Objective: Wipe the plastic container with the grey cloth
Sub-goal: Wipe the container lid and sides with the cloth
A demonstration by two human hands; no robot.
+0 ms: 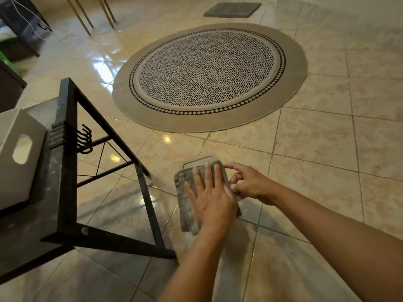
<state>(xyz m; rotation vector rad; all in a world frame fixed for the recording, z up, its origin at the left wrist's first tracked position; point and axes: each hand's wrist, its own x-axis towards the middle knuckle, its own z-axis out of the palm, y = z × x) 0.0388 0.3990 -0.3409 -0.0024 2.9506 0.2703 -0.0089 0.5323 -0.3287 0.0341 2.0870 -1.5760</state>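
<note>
The person's left hand (pixel 210 192) lies flat, fingers spread, pressed down on a folded grey cloth (pixel 187 205). It grips nothing; the palm simply bears on the fabric. Under the cloth is the plastic container (pixel 199 160), held out above the tiled floor (pixel 316 144). Only its far end shows, a pale rounded corner with a raised rim peeking out past the fingertips. Whether anything is in it I cannot tell, since cloth and hands cover the rest.

The right hand (pixel 248 184) is at the container's right edge, fingers curled and touching the cloth's border beside the left hand. It seems to pinch the edge of the container, though the actual grip is hidden behind the left hand.

To the left stands a black metal-framed table (pixel 65 171) with a row of dark hooks (pixel 84 139) on its side. On its top sits a white box (pixel 19 158) with an oval handle cut-out. Its inside is out of sight.

Further off on the floor lies a round patterned rug (pixel 209 77), and beyond it a small grey mat (pixel 232 10).
</note>
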